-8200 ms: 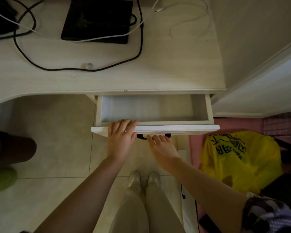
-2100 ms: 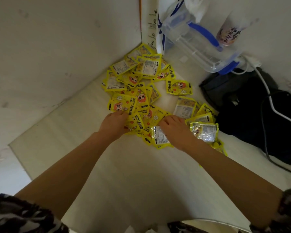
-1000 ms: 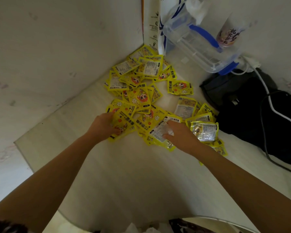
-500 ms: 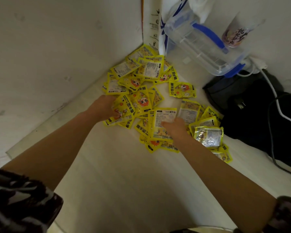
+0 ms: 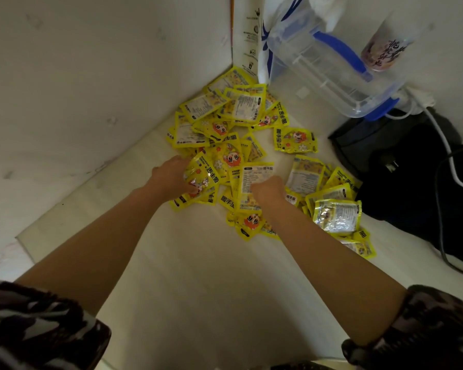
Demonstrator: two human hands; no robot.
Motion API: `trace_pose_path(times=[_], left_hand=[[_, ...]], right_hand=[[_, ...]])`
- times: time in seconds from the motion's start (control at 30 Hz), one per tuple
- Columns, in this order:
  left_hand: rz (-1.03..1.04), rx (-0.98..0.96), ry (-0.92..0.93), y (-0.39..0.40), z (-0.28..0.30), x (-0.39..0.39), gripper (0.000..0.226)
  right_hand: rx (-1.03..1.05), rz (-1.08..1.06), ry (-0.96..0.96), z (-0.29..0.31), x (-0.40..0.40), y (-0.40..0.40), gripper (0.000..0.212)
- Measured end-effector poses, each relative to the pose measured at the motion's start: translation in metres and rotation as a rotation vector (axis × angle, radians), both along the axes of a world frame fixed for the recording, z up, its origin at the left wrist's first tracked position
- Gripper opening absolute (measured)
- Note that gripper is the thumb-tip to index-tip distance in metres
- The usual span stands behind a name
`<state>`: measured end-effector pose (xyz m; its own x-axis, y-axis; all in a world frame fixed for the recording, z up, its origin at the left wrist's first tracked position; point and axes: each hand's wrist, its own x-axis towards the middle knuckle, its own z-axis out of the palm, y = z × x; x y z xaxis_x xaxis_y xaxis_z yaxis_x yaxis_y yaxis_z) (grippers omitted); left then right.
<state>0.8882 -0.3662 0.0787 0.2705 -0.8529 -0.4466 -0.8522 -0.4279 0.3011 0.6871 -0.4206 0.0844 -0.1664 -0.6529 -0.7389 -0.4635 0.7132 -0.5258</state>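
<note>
Several small yellow packets point(image 5: 245, 121) with a cartoon face lie heaped in the far corner of a pale desk point(image 5: 198, 276). My left hand point(image 5: 169, 177) grips a bunch of these packets point(image 5: 206, 173) at the heap's near left side. My right hand point(image 5: 267, 192) holds one packet point(image 5: 255, 174) that shows its white printed back, at the heap's near middle. More packets point(image 5: 337, 214) lie spread to the right of my right hand.
A clear plastic box with blue clips point(image 5: 329, 68) leans in the corner behind the heap. A printed cup point(image 5: 382, 52) stands beside it. A black bag point(image 5: 417, 172) with a white cable point(image 5: 444, 145) over it fills the right side. White walls close the left and back.
Since the drawer was open, the view has turned to the desk corner. In the last second both hands gathered packets; the left drew a bunch up, the right took the white-backed packet.
</note>
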Motion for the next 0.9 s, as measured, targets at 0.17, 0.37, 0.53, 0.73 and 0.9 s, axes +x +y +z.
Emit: trace_pose_path(times=[0.17,0.37,0.53,0.73,0.9], left_hand=[[0.185,-0.018,0.157,0.016,-0.005,0.002,0.062],[0.491,-0.068,0.478,0.051,-0.003,-0.007,0.053],[0.778,-0.200,0.735,0.085,-0.003,-0.034,0.028],[0.957,-0.274,0.892,0.127,-0.006,-0.072,0.030],[1.020,-0.327,0.964,0.152,-0.002,-0.106,0.034]], right_hand=[[-0.047,-0.071,-0.091,0.002,-0.007,-0.002,0.016],[-0.098,0.059,-0.101,0.009,-0.023,0.009,0.042],[-0.161,0.121,-0.169,0.016,-0.047,0.019,0.022],[-0.205,0.170,-0.186,0.025,-0.081,0.039,0.032],[-0.244,0.178,-0.215,0.031,-0.111,0.065,0.033]])
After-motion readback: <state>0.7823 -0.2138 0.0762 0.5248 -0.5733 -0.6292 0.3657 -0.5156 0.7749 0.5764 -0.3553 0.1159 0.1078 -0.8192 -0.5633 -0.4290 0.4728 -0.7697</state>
